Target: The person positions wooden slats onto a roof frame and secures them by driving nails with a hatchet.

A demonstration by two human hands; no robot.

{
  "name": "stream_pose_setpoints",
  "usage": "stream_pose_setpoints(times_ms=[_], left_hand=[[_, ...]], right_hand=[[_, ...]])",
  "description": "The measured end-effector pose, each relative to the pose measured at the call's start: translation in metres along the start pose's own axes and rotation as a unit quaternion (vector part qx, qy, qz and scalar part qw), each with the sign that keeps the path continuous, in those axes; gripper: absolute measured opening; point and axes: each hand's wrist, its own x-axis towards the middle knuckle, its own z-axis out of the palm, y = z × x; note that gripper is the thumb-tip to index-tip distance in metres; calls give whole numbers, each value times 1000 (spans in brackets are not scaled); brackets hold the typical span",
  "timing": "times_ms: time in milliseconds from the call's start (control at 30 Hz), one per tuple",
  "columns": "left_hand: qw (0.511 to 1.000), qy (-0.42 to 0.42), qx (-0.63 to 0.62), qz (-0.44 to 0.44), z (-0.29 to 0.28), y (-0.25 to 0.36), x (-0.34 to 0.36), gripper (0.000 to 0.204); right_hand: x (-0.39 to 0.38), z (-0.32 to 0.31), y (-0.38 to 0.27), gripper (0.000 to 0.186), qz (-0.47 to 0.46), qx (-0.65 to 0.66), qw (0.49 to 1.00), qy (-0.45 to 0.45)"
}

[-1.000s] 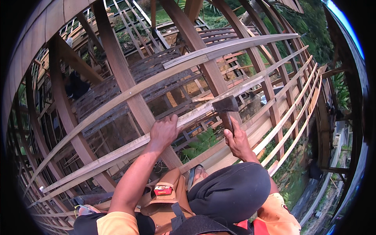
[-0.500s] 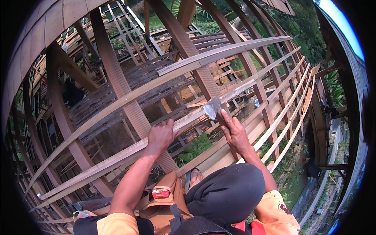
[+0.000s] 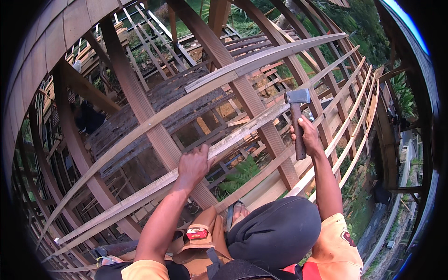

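My right hand (image 3: 305, 136) is wrapped round the dark wooden handle of a hatchet (image 3: 297, 119). The hatchet stands upright, its grey steel head above my fist and beside the far part of a long wooden batten (image 3: 242, 132). My left hand (image 3: 194, 164) is closed over that batten, which runs slantwise from lower left to upper right across the rafters. The batten's upper face looks pale and rough beyond my left hand. Close by my left hand a reddish-brown rafter (image 3: 156, 135) passes under the batten.
Another curved batten (image 3: 205, 88) crosses the rafters above. Wide gaps between the timbers open onto planks and ground far below. A brown tool pouch (image 3: 208, 233) with a small red box (image 3: 197, 233) sits at my waist. Shingles (image 3: 44, 51) cover the upper left; more battens curve along the right.
My right hand has lifted the hatchet off the batten and moved it up and to the right. My left hand keeps its grip on the batten. The view has shifted slightly.
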Motion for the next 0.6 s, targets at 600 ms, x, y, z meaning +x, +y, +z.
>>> stream_pose_setpoints(times_ms=[600], left_hand=[[1000, -2, -14, -11, -1, -4, -3, 46]], right_hand=[[-49, 88, 40, 37, -41, -356, 928, -105]])
